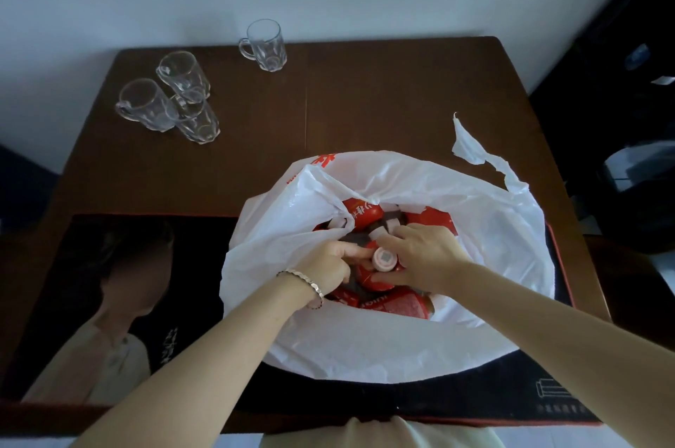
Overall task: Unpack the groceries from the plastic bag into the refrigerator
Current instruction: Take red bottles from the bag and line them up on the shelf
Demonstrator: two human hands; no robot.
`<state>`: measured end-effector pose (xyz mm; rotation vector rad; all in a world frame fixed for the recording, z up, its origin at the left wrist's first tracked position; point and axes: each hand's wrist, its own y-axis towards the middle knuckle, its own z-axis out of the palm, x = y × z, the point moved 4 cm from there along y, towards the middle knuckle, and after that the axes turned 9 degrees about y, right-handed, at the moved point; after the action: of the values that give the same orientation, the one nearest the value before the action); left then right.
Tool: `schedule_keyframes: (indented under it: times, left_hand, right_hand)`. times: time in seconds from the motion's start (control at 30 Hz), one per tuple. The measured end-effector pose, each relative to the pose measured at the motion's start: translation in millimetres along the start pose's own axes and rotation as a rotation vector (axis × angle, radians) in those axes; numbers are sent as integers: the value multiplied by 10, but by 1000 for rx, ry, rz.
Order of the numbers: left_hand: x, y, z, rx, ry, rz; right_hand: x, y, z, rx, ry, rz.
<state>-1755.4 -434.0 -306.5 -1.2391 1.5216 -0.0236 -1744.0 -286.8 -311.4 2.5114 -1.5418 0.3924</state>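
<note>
— Where are the groceries?

— In the white plastic bag point(383, 330) on the brown table point(365, 89). Both hands are inside: the right hand point(425, 257) has its fingers curled round a red bottle point(380, 270) with a pale cap, and the left hand point(328, 265) pinches beside it.

— Anything around?

— Four glass mugs point(171, 100) beyond the bag, well apart. A dark printed mat point(109, 283) lies under the bag.

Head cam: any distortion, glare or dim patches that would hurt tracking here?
Head view: wide-angle bowing curves the table edges; light is dim and flat, with the right side near black. The white plastic bag is the brightest area yet keeps its creases. The glass mugs show only faint highlights. Both hands, left hand and right hand, look sharp around the bottle.
</note>
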Motion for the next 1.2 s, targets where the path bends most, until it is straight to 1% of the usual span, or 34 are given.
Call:
schedule_keyframes:
  times: [0.1,0.23,0.33,0.37,0.43,0.53,0.6,0.73,0.8,0.9,1.03,1.17,1.2]
  left_hand:
    - [-23,-21,16,12,-48,-1]
    - [-17,-57,49,-156,-65,-23]
    - [-43,-52,141,-213,-69,-60]
    - [-79,-22,182,-212,-27,-54]
    - [-185,80,307,-147,188,-17]
    - [-339,277,597,22,534,26]
    - [-406,375,775,76,660,36]
    - [-401,528,1039,253,634,-73]
    - [-433,589,1091,257,755,-15]
    - [-508,585,1062,197,861,49]
    - [-500,365,726,6,865,25]
    - [-453,-89,497,-55,896,97]
    - [-456,-211,483,-94,892,119]
  right_hand:
    - [-23,-2,-31,-36,24,-4]
    - [-107,-217,-253,-180,124,104]
    - [-115,-520,-530,-354,189,212]
    - [-105,-623,-633,-411,219,267]
    - [-110,-836,-779,-493,328,441]
    - [-127,-1148,-836,-525,449,674]
    - [-148,-1321,-788,-552,540,764]
    - [-220,-1549,-603,-545,604,888]
    - [-247,-1627,-507,-503,593,917]
    - [-295,-1742,-399,-422,510,924]
    - [-373,-1870,-313,-336,480,928]
    - [-386,-1829,-317,-282,463,906]
    - [-371,-1790,-330,-266,458,897]
